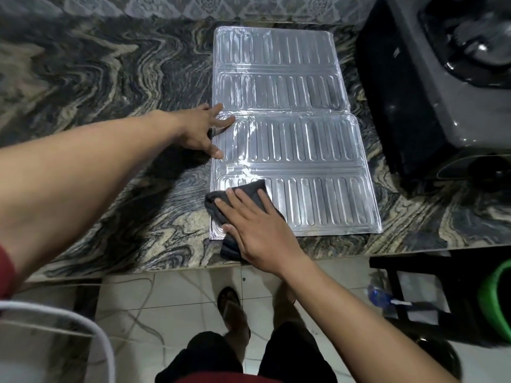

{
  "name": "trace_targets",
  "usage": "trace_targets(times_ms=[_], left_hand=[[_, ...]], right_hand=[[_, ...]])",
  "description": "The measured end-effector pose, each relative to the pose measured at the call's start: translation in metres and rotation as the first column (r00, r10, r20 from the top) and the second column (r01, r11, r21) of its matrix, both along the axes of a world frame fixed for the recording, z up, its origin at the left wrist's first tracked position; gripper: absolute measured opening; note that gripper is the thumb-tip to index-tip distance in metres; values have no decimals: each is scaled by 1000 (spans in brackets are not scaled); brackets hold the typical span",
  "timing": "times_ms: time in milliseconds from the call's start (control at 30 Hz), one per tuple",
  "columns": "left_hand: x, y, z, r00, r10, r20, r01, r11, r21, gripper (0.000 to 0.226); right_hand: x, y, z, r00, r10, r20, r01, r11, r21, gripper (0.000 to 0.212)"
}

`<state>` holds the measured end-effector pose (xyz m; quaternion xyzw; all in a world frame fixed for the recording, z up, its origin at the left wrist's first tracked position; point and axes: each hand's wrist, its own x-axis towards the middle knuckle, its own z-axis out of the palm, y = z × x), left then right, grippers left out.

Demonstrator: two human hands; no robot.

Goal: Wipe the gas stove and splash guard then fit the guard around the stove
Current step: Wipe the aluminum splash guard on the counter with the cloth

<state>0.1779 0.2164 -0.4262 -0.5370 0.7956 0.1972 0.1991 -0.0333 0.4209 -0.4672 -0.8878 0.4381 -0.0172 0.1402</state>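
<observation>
Splash guard (290,128): silver ribbed foil panels, unfolded and lying flat on the marbled table (96,78), long axis running away from the table's front edge. Dark grey cloth (243,194) sits on its near-left corner. Gas stove (442,78): black, just right of the guard, burner visible.

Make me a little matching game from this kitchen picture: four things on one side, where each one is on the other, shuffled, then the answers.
Things:
1. left hand
2. dark cloth
3. gas stove
4. foil splash guard

Places:
A. lying flat on the marble counter
B. at the far right of the counter
C. pressed under the right hand
D. resting on the guard's left edge

Pairs: 1-D, 2-C, 3-B, 4-A
</observation>
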Motion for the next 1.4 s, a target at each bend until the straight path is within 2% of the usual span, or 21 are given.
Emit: trace_targets(times_ms=[333, 667, 867, 933, 1000, 1067, 1167, 1267, 1300, 1400], left_hand=[[-3, 4, 3, 999, 32, -2, -32, 999, 2, 106], [-11, 5, 7, 998, 54, 31, -54, 999, -3, 109], [-34, 20, 17, 983, 155, 98, -151, 987, -48, 109], [-46, 31, 23, 974, 191, 124, -183, 980, -76, 98], [-64, 48, 29, 962, 241, 127, -219, 961, -167, 82], [-90, 72, 33, 963, 262, 64, -236, 934, -268, 72], [-141, 119, 32, 958, 240, -160, -282, 892, -352, 58], [-193, 162, 22, 915, 290, -281, -368, 885, -286, 53], [-206, 171, 19, 905, 318, -281, -390, 885, -254, 51], [-233, 187, 10, 887, 372, -275, -439, 865, -245, 52]], right_hand=[[-61, -12, 2, 955, -294, -51, 296, 954, 45, 56], [-138, -28, 6, 884, -465, -51, 467, 882, 63, 56], [-149, -32, 15, 879, -477, -25, 473, 863, 177, 57], [-157, -38, 28, 893, -449, -40, 443, 859, 254, 55], [-168, -49, 38, 913, -403, -65, 406, 880, 248, 52], [-177, -59, 43, 927, -364, -88, 374, 912, 171, 52], [-181, -71, 47, 938, -340, -63, 345, 930, 123, 55], [-177, -83, 55, 930, -365, -34, 366, 918, 153, 65], [-176, -86, 56, 926, -376, -45, 378, 911, 165, 60], [-175, -93, 64, 919, -386, -80, 394, 899, 193, 21]])
